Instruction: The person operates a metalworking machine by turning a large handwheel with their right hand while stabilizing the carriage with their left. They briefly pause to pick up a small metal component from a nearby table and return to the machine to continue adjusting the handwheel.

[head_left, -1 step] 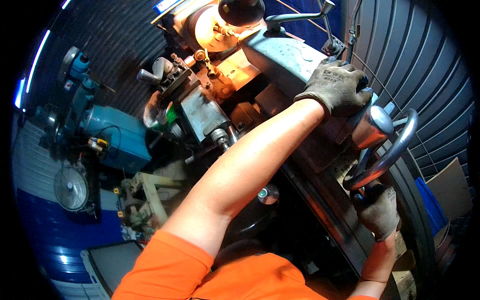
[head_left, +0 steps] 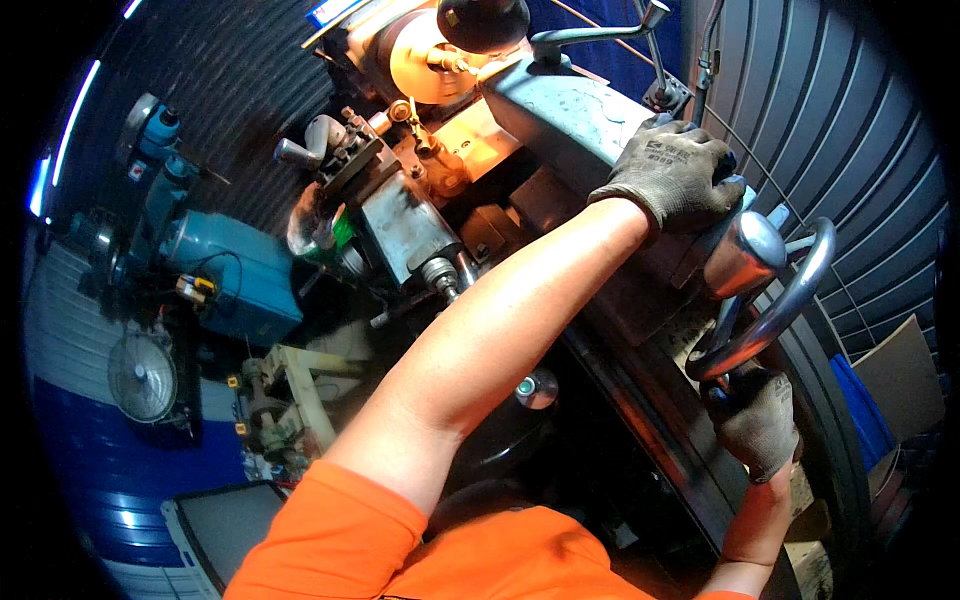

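Note:
My left hand (head_left: 680,170), in a grey work glove, lies over the top of a lathe tailstock (head_left: 570,105), its fingers bent around the far side and partly hidden. At the tailstock's right end is a shiny steel handwheel (head_left: 822,265) with a rounded metal hub (head_left: 752,245). Below the wheel's rim, my gloved right hand (head_left: 758,425) is closed around its handle, most of which the fingers cover. Beyond the tailstock, the lathe chuck (head_left: 415,75) glows in warm lamp light. The tool post (head_left: 355,150) sits on the carriage left of my left forearm.
A bent clamping lever (head_left: 590,36) rises from the tailstock. A black lamp shade (head_left: 483,22) hangs by the chuck. Lathe bed rails (head_left: 650,430) run under my arms. A blue machine (head_left: 235,270) and a round fan (head_left: 142,377) stand left; a corrugated wall (head_left: 820,130) is close at right.

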### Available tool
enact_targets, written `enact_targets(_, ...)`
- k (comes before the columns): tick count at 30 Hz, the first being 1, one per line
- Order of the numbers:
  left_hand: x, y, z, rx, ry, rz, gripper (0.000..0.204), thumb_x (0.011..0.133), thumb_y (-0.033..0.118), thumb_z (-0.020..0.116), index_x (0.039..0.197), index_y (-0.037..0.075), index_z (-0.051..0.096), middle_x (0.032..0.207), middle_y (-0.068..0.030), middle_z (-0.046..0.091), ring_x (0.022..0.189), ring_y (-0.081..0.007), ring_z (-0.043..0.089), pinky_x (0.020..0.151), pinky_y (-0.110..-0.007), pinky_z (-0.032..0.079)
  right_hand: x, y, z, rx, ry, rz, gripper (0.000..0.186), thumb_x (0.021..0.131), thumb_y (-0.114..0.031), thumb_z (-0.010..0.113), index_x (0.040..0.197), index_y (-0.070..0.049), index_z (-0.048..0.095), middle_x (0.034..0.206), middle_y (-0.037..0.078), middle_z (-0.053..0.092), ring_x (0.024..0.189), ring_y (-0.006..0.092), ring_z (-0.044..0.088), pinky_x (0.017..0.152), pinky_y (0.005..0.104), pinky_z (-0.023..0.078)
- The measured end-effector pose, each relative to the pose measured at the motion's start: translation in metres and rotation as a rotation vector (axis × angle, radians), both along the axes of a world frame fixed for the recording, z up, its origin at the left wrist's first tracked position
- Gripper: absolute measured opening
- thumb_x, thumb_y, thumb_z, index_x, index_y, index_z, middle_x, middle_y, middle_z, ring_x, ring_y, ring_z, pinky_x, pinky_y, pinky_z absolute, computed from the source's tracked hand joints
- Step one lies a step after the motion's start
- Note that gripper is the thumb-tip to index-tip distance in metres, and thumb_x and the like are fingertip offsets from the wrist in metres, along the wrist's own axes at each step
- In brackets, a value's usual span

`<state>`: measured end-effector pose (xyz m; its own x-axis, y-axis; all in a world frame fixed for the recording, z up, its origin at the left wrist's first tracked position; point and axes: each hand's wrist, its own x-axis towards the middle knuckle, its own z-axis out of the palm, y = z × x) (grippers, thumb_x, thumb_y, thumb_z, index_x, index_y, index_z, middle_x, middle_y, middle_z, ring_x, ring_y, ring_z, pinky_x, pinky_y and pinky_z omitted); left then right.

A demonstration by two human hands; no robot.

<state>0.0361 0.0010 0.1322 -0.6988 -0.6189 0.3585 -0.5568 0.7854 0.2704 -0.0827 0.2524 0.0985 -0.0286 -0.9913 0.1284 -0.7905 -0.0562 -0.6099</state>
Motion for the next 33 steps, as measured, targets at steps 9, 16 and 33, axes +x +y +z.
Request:
enact_targets(9,-0.001,0.001,0.002,0.013,0.0,-0.021,0.054,0.091,0.054,0.054,0.12,0.012,0.071,0.125,-0.0145,0.067,0.122,-0.0289,0.062,0.11,-0.043,0.04,-0.013,0.013,-0.019,-0.05,0.093,-0.051,0.029,0.069,-0.007,0.068,0.098,-0.006,0.071,0.085,0.017,0.065,0.081,0.0402,0.058,0.074,0.0477,0.044)
enact_targets(16,-0.002,-0.002,-0.001,0.003,-0.014,-0.049,0.054,0.091,0.055,0.054,0.12,0.013,0.071,0.125,-0.0141,0.067,0.124,-0.029,0.06,0.111,-0.045,0.038,-0.022,0.02,-0.028,-0.17,0.234,-0.088,0.031,0.062,-0.008,0.068,0.093,-0.005,0.068,0.083,0.017,0.059,0.082,0.0419,0.056,0.073,0.0485,0.044)
enact_targets(33,-0.001,0.002,0.001,-0.009,-0.007,-0.035,0.051,0.092,0.054,0.055,0.119,0.014,0.072,0.124,-0.0133,0.068,0.121,-0.0274,0.062,0.11,-0.043,0.039,-0.018,0.013,-0.001,-0.282,0.297,-0.124,0.021,0.071,-0.014,0.078,0.085,-0.008,0.064,0.077,0.011,0.06,0.079,0.0365,0.059,0.073,0.0455,0.046)
